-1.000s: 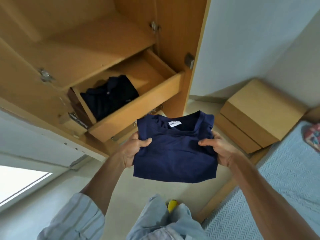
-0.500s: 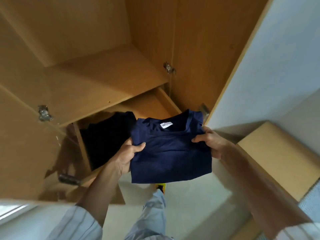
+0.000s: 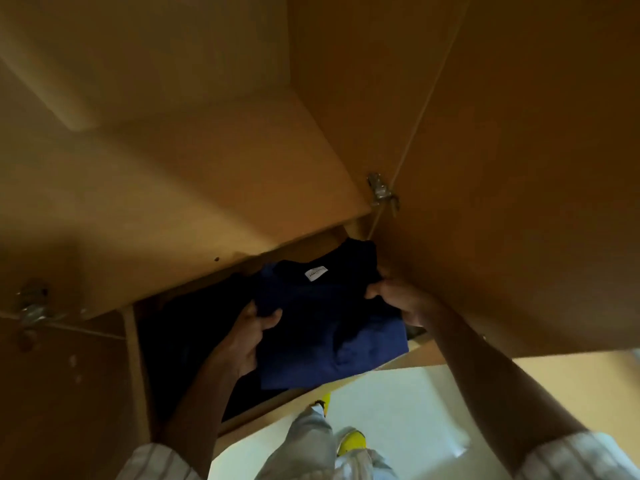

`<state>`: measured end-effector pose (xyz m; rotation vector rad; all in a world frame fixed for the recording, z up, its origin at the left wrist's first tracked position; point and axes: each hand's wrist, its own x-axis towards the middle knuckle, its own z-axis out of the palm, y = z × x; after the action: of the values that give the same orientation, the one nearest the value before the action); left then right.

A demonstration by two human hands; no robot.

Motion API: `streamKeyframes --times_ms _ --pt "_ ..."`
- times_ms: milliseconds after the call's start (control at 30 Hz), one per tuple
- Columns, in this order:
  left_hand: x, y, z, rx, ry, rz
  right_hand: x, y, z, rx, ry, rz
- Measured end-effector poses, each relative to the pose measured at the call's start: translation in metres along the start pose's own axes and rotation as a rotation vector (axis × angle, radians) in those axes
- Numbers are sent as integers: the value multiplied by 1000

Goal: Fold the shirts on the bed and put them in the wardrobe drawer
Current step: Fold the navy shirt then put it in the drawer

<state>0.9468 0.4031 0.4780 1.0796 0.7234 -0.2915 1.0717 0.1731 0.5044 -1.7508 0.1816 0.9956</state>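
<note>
A folded navy blue shirt (image 3: 332, 327) with a white neck label hangs over the right half of the open wooden wardrobe drawer (image 3: 138, 368). My left hand (image 3: 246, 337) grips its left edge and my right hand (image 3: 398, 299) grips its upper right corner. A dark folded shirt (image 3: 194, 327) lies in the drawer's left half, mostly in shadow. I cannot tell whether the blue shirt touches the drawer bottom.
A wooden shelf (image 3: 194, 209) overhangs the drawer's back. The open wardrobe door (image 3: 519, 168) stands close on the right, with a metal hinge (image 3: 381, 192). Another hinge (image 3: 33, 306) is on the left. Pale floor (image 3: 398, 410) and my yellow shoes (image 3: 351, 441) lie below.
I have stepped closer to the wardrobe. Both hands have carried the blue shirt forward and down, from in front of the drawer to over its right half.
</note>
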Motion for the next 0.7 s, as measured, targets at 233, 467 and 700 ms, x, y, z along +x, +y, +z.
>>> streamKeyframes --times_ms 233,467,700 --pt "48 -14 -12 -89 114 -47 46 -17 -1 -182 38 46" --pt "78 -55 -22 194 157 -457 75 12 29 -897 166 85" --pt "86 -87 -19 448 296 -181 61 57 42 -1170 196 5"
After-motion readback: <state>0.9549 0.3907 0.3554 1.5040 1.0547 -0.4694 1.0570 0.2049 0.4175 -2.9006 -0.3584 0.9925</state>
